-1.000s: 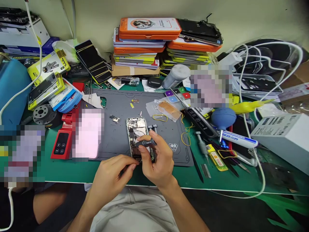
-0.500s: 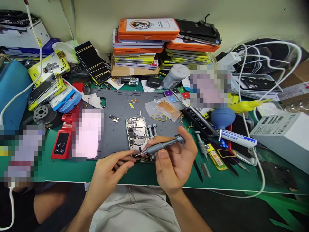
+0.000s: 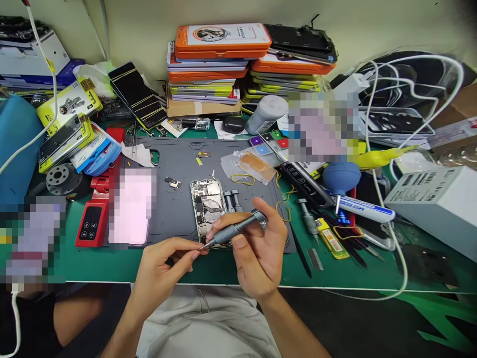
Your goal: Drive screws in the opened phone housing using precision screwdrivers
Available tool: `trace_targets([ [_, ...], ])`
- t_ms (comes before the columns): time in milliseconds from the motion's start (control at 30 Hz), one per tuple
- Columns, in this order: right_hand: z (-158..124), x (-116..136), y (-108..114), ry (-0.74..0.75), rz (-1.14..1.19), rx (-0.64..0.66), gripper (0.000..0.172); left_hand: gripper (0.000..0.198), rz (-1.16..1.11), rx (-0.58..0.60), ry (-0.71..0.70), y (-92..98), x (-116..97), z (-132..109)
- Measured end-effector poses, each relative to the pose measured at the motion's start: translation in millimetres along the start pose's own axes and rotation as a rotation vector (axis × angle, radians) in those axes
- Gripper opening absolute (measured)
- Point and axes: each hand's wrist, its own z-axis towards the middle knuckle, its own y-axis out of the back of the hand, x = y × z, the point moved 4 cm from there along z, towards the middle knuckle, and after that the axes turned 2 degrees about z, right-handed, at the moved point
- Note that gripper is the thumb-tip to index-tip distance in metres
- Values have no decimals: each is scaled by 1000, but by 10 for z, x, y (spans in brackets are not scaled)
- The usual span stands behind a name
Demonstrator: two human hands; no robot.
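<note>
A: What are the hands doing?

B: The left hand [image 3: 164, 266] has thumb and forefinger pinched together right at the tip of a screwdriver [image 3: 233, 229]. Whether anything sits in that pinch is too small to tell. The right hand [image 3: 257, 253] grips the screwdriver's grey handle between thumb and fingers, with the shaft slanting down toward the left hand.

A: And the phone?

B: The opened phone [image 3: 206, 201] lies just beyond both hands on a grey mat [image 3: 175, 209]. Its near end is hidden behind the screwdriver and fingers.

A: What's around them?

B: 2 small metal bits [image 3: 231, 200] stand just beyond the right hand, beside the phone. A black pen [image 3: 300, 254] lies right of that hand, and a red gadget [image 3: 90, 226] left of the left hand. Farther right there's a blue blower [image 3: 341, 176] and a looping white cable [image 3: 393, 243]. Farthest off, stacked orange cases [image 3: 219, 52] stand against the wall.
</note>
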Motion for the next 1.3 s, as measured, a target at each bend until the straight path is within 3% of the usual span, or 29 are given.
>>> trace_targets([
  [333, 10, -26, 9, -56, 88, -11, 52, 22, 6, 3, -10, -6, -3, 10],
  [733, -47, -16, 51, -232, 117, -163, 47, 17, -109, 26, 55, -65, 37, -70],
  [1300, -2, -70, 67, -351, 232, -184, 41, 26, -140, 72, -40, -105, 8, -68],
])
